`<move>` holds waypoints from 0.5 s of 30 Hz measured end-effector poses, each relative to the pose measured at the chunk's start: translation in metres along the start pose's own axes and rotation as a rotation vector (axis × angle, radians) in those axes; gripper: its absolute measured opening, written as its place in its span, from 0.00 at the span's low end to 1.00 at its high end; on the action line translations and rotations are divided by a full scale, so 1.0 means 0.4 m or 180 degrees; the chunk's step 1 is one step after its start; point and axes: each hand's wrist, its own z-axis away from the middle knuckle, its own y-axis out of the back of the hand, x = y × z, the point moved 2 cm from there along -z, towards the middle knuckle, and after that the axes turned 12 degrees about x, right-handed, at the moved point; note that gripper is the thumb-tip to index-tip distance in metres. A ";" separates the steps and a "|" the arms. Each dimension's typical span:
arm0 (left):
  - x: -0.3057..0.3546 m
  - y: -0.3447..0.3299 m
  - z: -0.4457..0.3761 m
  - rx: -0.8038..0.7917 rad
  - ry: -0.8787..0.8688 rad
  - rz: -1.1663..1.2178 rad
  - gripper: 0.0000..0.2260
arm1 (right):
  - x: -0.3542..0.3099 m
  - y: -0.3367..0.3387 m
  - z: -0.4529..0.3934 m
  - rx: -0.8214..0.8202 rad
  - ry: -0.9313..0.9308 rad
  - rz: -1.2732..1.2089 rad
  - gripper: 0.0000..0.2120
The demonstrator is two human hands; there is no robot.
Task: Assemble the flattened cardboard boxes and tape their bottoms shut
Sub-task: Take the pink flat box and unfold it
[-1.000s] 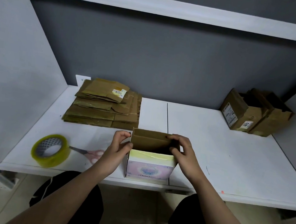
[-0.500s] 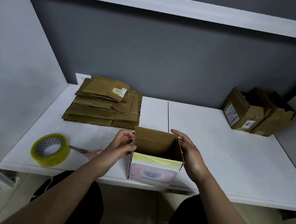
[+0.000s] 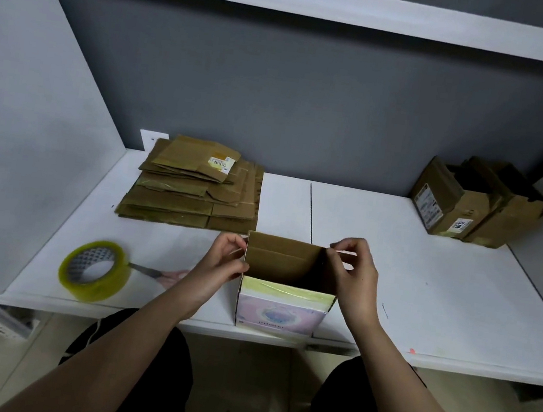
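From the head view, an open box (image 3: 287, 287) stands upright at the near edge of the desk (image 3: 425, 288), its mouth facing up. The left hand (image 3: 221, 261) curls round the box's left side flap; the right hand (image 3: 353, 279) pinches the right flap. I judge the flaps should be creased outward evenly while the box is kept square. Flat boxes (image 3: 192, 192) lie far left, with tape (image 3: 94, 270) near left.

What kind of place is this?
Probably a packing station: a stack of flattened brown cardboard boxes, a yellowish roll of clear packing tape, and assembled brown boxes on a white partitioned workbench.
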 end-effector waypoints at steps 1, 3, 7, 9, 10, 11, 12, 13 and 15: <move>0.002 -0.002 0.001 0.0024 -0.0003 0.0013 0.10 | -0.001 0.004 0.005 0.0015 0.0152 0.0155 0.05; 0.003 -0.001 0.002 0.0092 0.0010 0.0043 0.10 | -0.005 0.009 0.018 -0.0123 0.0255 0.0257 0.04; 0.005 0.000 0.004 0.0165 0.0018 0.0019 0.10 | -0.007 0.029 0.041 -0.0635 0.0047 0.0040 0.08; 0.006 0.000 0.007 0.0169 0.0033 0.0030 0.10 | -0.001 0.036 0.052 -0.0922 -0.0064 0.0110 0.15; 0.006 -0.001 0.008 0.0168 0.0031 0.0023 0.10 | 0.002 0.039 0.056 -0.1046 -0.0103 0.0179 0.20; 0.006 -0.001 0.008 0.0170 0.0030 0.0000 0.09 | 0.002 0.041 0.060 -0.1176 -0.0168 0.0208 0.25; 0.007 -0.002 0.009 0.0174 0.0029 -0.0034 0.09 | 0.001 0.041 0.062 -0.1323 -0.0264 0.0199 0.29; 0.007 -0.001 0.009 0.0182 0.0026 -0.0077 0.09 | -0.001 0.040 0.064 -0.1473 -0.0340 0.0182 0.33; 0.006 0.000 0.010 0.0165 -0.0018 -0.0181 0.10 | -0.001 0.038 0.064 -0.1668 -0.0297 0.0210 0.37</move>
